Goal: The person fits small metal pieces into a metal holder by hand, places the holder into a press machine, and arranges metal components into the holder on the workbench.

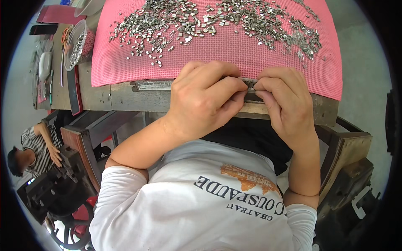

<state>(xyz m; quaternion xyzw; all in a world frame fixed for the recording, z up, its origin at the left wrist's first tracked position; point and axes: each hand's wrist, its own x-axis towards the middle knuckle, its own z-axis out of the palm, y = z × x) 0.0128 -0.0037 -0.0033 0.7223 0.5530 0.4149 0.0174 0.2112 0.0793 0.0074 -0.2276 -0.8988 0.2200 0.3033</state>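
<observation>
Narrowed hands (201,94) (289,94), grip unclear, nearly meet at a metal bar (153,85) by the table edge (142,101), bare mat (222,52) beyond.

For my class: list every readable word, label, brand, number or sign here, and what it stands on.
White shirt: dark capital lettering in two lines, larger and smaller, upside down in this view; wording withheld.
Small metal pieces: any markings are too small to read.

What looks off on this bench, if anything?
Nothing clearly damaged. Small metal parts lie loose across the pink mat, a few straying from the heaps toward its near edge. That looks untidy, but could be deliberate.
</observation>
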